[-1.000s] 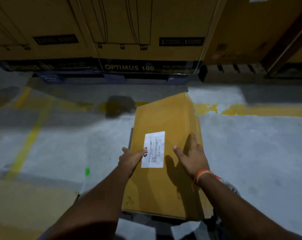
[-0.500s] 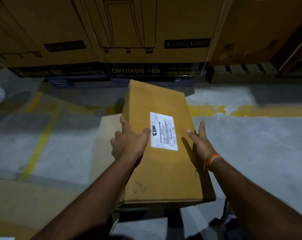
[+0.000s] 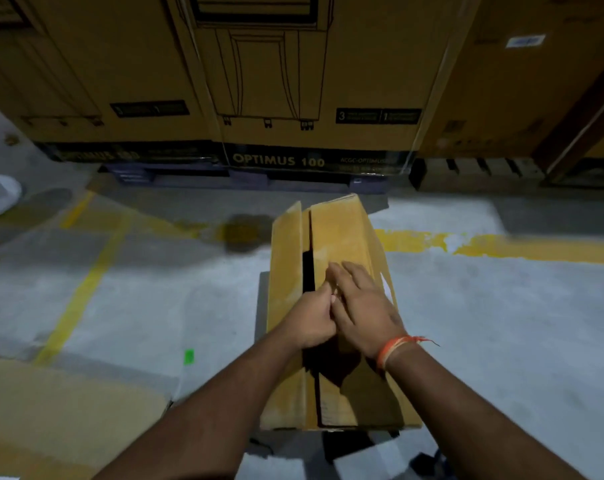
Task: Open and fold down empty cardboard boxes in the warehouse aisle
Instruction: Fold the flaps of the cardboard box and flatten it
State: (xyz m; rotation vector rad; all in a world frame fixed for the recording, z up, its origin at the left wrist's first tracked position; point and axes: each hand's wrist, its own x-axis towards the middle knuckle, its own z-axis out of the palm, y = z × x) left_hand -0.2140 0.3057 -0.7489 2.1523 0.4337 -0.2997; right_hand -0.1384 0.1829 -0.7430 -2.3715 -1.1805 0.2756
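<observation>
Left hand [image 3: 312, 318] fingers curl at the cardboard box [image 3: 342, 237] seam; right hand [image 3: 366, 306] fingers lie flat on its flap.

I can read "OPTIMUS 100" in pale letters on the black band [image 3: 314, 161] along the bottom of the big carton [image 3: 314, 74] straight ahead. To its right on that band I see smaller print starting "ACGC-OPTIMUS", and the rest blurs out. Above it, a black panel [image 3: 378, 116] on the same carton shows a "3" and a "1", each with tiny text I can't make out. The carton to the left [image 3: 96, 64] has the same band [image 3: 99, 155], where I only catch "OPTIMUS". A white sticker [image 3: 524, 40] on the right carton [image 3: 522, 81] is too blurred to read.
</observation>
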